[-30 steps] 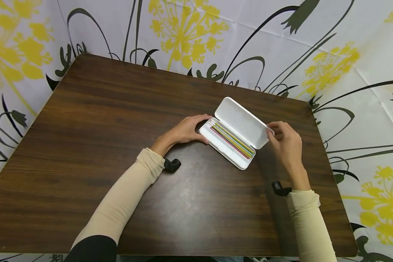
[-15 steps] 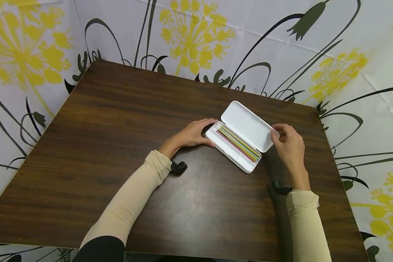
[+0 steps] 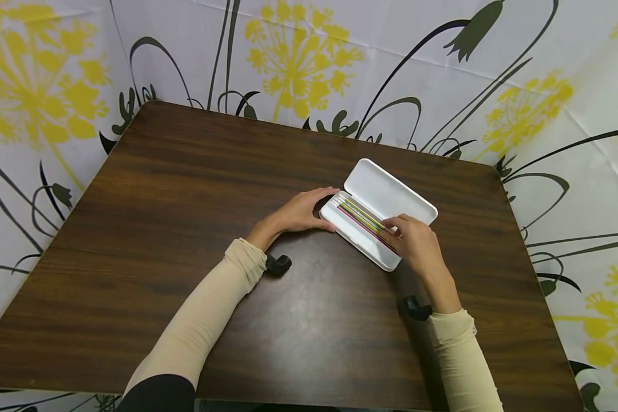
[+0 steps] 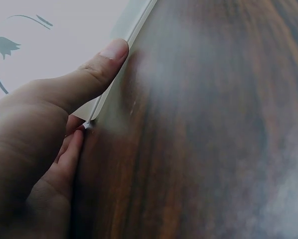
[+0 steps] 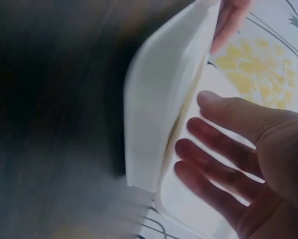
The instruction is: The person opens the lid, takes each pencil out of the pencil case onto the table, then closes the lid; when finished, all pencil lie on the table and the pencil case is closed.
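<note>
A white pencil case [image 3: 351,230] lies open on the brown table, its lid [image 3: 391,191] tipped back on the far side. Several thin pencils [image 3: 357,213], yellow, pink and pale, lie side by side in it. My left hand [image 3: 300,213] holds the case's left end, thumb on the near edge and fingers at the far corner. Above the right end of the pencils is my right hand [image 3: 417,243], covering their ends. In the right wrist view its slightly bent fingers [image 5: 214,169] are spread beside the case wall [image 5: 151,109], with no pencil visible between them.
The wood-grain table [image 3: 211,160] extends around the case on all sides. White cloth [image 3: 422,34] with yellow flowers and dark stems hangs behind and at both sides. A black wrist camera [image 3: 278,265] sits under the left wrist, another camera [image 3: 417,308] under the right.
My right hand has let go of the lid's right edge and moved left and down over the pencils. The lid stays open. The left hand keeps its hold on the case.
</note>
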`<state>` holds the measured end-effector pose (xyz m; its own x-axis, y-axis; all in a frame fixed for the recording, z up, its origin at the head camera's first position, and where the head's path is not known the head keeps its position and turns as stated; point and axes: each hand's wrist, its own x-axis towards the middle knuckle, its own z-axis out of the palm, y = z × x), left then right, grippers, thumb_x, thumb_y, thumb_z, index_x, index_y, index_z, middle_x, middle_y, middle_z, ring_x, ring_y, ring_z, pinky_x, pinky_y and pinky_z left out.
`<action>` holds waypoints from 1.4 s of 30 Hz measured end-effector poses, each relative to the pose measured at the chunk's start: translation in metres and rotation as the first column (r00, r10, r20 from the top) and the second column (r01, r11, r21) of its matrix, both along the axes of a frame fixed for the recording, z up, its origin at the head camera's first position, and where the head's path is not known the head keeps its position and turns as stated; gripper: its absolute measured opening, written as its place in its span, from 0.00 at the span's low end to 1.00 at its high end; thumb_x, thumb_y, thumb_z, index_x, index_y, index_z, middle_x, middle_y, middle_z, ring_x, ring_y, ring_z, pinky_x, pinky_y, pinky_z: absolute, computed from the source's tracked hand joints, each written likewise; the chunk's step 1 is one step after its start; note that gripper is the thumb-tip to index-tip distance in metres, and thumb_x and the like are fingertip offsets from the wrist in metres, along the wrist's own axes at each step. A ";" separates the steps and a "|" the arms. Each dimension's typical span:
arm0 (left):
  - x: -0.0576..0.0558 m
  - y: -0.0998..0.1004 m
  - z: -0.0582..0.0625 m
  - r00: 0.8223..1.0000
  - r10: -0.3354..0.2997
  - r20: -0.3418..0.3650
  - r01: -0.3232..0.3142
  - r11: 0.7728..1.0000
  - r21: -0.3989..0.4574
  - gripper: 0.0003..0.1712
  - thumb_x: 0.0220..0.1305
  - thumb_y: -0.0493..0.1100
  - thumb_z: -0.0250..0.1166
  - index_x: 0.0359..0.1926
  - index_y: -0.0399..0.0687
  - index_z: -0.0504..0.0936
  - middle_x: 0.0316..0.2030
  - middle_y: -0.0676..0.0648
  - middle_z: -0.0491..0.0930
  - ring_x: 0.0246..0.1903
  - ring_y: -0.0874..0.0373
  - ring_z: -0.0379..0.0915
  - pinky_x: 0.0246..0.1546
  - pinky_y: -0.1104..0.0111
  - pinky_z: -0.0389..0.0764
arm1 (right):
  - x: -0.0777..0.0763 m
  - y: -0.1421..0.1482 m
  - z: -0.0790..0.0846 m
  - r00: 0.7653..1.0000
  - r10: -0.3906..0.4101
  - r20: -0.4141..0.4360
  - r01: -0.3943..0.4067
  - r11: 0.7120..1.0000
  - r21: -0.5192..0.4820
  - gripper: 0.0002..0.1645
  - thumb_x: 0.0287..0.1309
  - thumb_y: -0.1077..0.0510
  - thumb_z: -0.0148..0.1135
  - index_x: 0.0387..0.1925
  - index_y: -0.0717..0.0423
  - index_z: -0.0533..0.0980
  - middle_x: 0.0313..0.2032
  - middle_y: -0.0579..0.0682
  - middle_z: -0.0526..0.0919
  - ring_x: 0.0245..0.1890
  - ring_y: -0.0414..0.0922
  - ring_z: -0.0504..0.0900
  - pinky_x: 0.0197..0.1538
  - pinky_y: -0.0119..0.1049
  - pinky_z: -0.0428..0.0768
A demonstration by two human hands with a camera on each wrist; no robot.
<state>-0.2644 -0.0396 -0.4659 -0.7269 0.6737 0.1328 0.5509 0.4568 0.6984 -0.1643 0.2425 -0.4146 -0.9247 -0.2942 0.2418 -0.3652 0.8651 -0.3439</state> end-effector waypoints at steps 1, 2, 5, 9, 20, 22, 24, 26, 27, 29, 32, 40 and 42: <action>0.000 0.000 -0.001 1.000 -0.001 -0.001 0.002 1.000 0.004 0.55 0.49 0.59 0.77 0.74 0.47 0.62 0.69 0.41 0.63 0.68 0.50 0.58 0.66 0.57 0.60 | 0.000 0.000 -0.002 1.000 -0.005 0.010 0.005 1.000 0.015 0.10 0.55 0.60 0.72 0.40 0.56 0.86 0.34 0.49 0.84 0.31 0.47 0.82 0.32 0.47 0.77; 0.001 0.001 -0.001 1.000 -0.002 -0.002 0.002 1.000 0.009 0.55 0.49 0.58 0.77 0.73 0.46 0.62 0.69 0.41 0.63 0.68 0.50 0.58 0.66 0.57 0.60 | 0.001 -0.001 -0.003 1.000 -0.011 0.015 0.011 1.000 0.029 0.10 0.54 0.60 0.73 0.40 0.55 0.86 0.34 0.49 0.84 0.30 0.47 0.81 0.31 0.48 0.77; 0.000 0.001 -0.002 1.000 0.001 -0.005 -0.001 1.000 0.021 0.55 0.49 0.57 0.78 0.73 0.46 0.62 0.69 0.40 0.63 0.68 0.49 0.58 0.66 0.57 0.60 | 0.000 -0.003 -0.005 1.000 -0.015 0.006 0.015 0.997 0.073 0.11 0.53 0.59 0.74 0.40 0.55 0.86 0.33 0.49 0.83 0.30 0.47 0.80 0.29 0.48 0.76; -0.001 0.001 -0.002 1.000 0.003 -0.008 -0.002 1.000 0.024 0.55 0.48 0.57 0.78 0.73 0.46 0.63 0.69 0.41 0.63 0.68 0.49 0.58 0.65 0.57 0.60 | -0.002 -0.007 -0.007 1.000 -0.017 -0.002 0.017 0.994 0.109 0.10 0.55 0.58 0.72 0.40 0.56 0.85 0.31 0.50 0.80 0.29 0.49 0.78 0.27 0.48 0.75; -0.001 0.001 -0.004 1.000 0.007 -0.023 -0.007 1.000 0.004 0.55 0.48 0.59 0.78 0.73 0.48 0.63 0.69 0.42 0.64 0.68 0.51 0.58 0.65 0.59 0.60 | -0.002 -0.013 -0.009 0.998 -0.057 0.038 0.053 0.993 0.108 0.08 0.56 0.61 0.70 0.38 0.59 0.84 0.33 0.53 0.81 0.33 0.52 0.77 0.32 0.49 0.76; -0.001 0.000 -0.004 1.000 0.008 -0.026 -0.008 1.000 0.004 0.55 0.48 0.59 0.78 0.73 0.48 0.63 0.68 0.42 0.64 0.68 0.51 0.58 0.65 0.59 0.60 | -0.002 -0.014 -0.010 0.997 -0.065 0.049 0.060 0.993 0.100 0.08 0.56 0.62 0.70 0.38 0.60 0.83 0.33 0.53 0.81 0.35 0.53 0.78 0.34 0.50 0.76; 0.000 0.001 -0.004 1.000 0.008 -0.026 -0.008 1.000 0.001 0.55 0.48 0.60 0.78 0.73 0.48 0.63 0.69 0.42 0.64 0.68 0.51 0.58 0.65 0.59 0.60 | -0.002 -0.014 -0.010 0.995 -0.073 0.061 0.068 0.994 0.085 0.08 0.55 0.62 0.70 0.37 0.60 0.83 0.33 0.53 0.81 0.36 0.53 0.78 0.35 0.50 0.77; 0.000 0.001 -0.004 1.000 0.010 -0.026 -0.010 1.000 0.003 0.55 0.48 0.60 0.78 0.73 0.48 0.63 0.69 0.42 0.64 0.68 0.51 0.58 0.65 0.59 0.60 | -0.003 -0.013 -0.010 0.995 -0.077 0.068 0.072 0.995 0.064 0.08 0.55 0.63 0.71 0.38 0.60 0.83 0.33 0.53 0.81 0.36 0.52 0.78 0.36 0.49 0.77; -0.001 0.001 -0.004 1.000 0.011 -0.027 -0.011 1.000 0.004 0.55 0.48 0.59 0.78 0.73 0.48 0.63 0.69 0.42 0.64 0.68 0.51 0.58 0.65 0.59 0.60 | -0.003 -0.012 -0.010 0.995 -0.077 0.070 0.074 0.996 0.051 0.08 0.55 0.63 0.71 0.38 0.60 0.84 0.33 0.52 0.81 0.35 0.51 0.78 0.36 0.48 0.76; -0.001 0.003 -0.004 1.000 0.010 -0.025 -0.010 1.000 0.008 0.55 0.48 0.59 0.78 0.73 0.48 0.63 0.69 0.42 0.64 0.68 0.51 0.58 0.65 0.59 0.60 | -0.003 -0.009 -0.010 0.994 -0.085 0.071 0.084 0.996 0.018 0.08 0.54 0.62 0.72 0.37 0.59 0.85 0.32 0.52 0.81 0.33 0.49 0.78 0.35 0.46 0.76; -0.002 0.005 -0.003 1.000 0.006 -0.021 -0.006 1.000 0.011 0.55 0.48 0.59 0.78 0.73 0.48 0.63 0.69 0.43 0.64 0.68 0.51 0.58 0.65 0.59 0.60 | -0.002 -0.005 -0.010 0.993 -0.098 0.062 0.099 0.995 -0.023 0.08 0.53 0.62 0.73 0.37 0.58 0.86 0.30 0.50 0.81 0.30 0.47 0.78 0.32 0.44 0.75; -0.002 0.005 -0.004 1.000 0.014 0.005 -0.014 1.000 -0.003 0.55 0.49 0.60 0.77 0.74 0.51 0.62 0.70 0.44 0.62 0.69 0.51 0.56 0.66 0.58 0.60 | 0.000 -0.001 -0.014 0.997 -0.082 -0.010 0.081 0.994 -0.070 0.08 0.53 0.62 0.73 0.37 0.57 0.87 0.30 0.48 0.82 0.31 0.46 0.80 0.32 0.44 0.75; -0.002 0.005 -0.005 1.000 0.019 0.012 -0.019 1.000 -0.007 0.54 0.49 0.60 0.77 0.74 0.52 0.62 0.71 0.44 0.61 0.69 0.52 0.55 0.66 0.58 0.60 | 0.001 0.000 -0.012 0.997 -0.076 -0.022 0.074 0.995 -0.072 0.08 0.53 0.62 0.73 0.37 0.57 0.86 0.31 0.48 0.83 0.31 0.46 0.81 0.32 0.45 0.76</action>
<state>-0.2664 -0.0347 -0.4705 -0.7412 0.6605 0.1199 0.5338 0.4717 0.7018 -0.1629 0.2426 -0.4270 -0.9371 -0.2056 0.2822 -0.3092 0.8642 -0.3969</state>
